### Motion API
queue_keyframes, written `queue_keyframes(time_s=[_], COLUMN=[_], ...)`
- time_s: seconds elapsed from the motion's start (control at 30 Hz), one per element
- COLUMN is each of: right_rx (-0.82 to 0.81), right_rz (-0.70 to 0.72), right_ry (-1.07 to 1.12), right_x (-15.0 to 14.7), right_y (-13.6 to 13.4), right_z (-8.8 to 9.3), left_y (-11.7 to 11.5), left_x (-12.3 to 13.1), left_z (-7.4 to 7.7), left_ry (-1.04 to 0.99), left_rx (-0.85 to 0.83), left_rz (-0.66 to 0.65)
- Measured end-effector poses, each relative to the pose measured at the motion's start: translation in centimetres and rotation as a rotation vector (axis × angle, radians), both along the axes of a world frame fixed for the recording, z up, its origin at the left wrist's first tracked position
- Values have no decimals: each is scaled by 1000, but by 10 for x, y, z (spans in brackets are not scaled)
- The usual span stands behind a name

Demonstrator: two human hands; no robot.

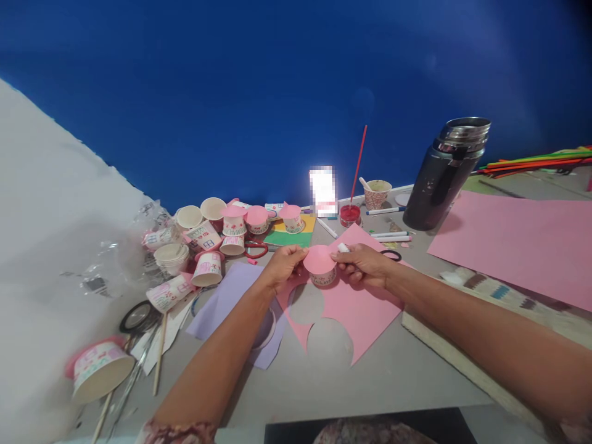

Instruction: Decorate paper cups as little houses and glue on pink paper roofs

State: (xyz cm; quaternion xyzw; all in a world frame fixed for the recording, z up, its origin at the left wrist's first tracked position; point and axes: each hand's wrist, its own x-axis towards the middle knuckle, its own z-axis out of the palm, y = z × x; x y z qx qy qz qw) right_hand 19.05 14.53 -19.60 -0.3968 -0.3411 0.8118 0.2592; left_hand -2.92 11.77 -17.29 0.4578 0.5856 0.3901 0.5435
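A pink paper circle point(319, 259) rests over a small upturned paper cup point(324, 277) decorated with red and green drawings. My left hand point(287, 266) pinches the circle's left edge between thumb and fingers. On the opposite side, my right hand point(363, 265) is closed at the circle's right edge. A small white-ended object point(343, 248) sticks out of that hand; its kind is hard to make out. Beneath lies a pink sheet point(365, 308) with round pieces cut out of it.
Several decorated paper cups point(206, 269) crowd the left. A purple sheet point(222, 296) and black tape roll point(139, 317) lie there too. Behind are a lit phone point(322, 191) and red paint jar point(350, 215). A dark flask point(444, 176) and large pink sheet point(518, 240) are right.
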Motion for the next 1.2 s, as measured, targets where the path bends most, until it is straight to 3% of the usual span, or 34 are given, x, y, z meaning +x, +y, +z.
queue_keyframes(time_s=[0.3,0.47,0.53,0.63,0.7,0.8,1.2], right_rx=[92,305,409,560,712,896,986], right_rz=[-60,-240,-284,-270,-194,-90,-71], right_ry=[-48,-143,-185,-244,-310,-452,-579], right_x=[0,8,10,8,6,2,2], right_y=[-2,-5,-8,-14,-18,-20,-21], right_z=[2,8,12,18,19,17,14], left_y=[-3,-9,-13,-18,-19,-16,-15], left_x=[-1,-3,-4,-7,-10,-14,-15], left_z=[-2,6,10,13,12,10,4], left_ry=[76,234,359,503,519,513,460], left_rx=[46,258,434,576,540,475,417], left_rz=[18,133,62,-180,-270,-301,-253])
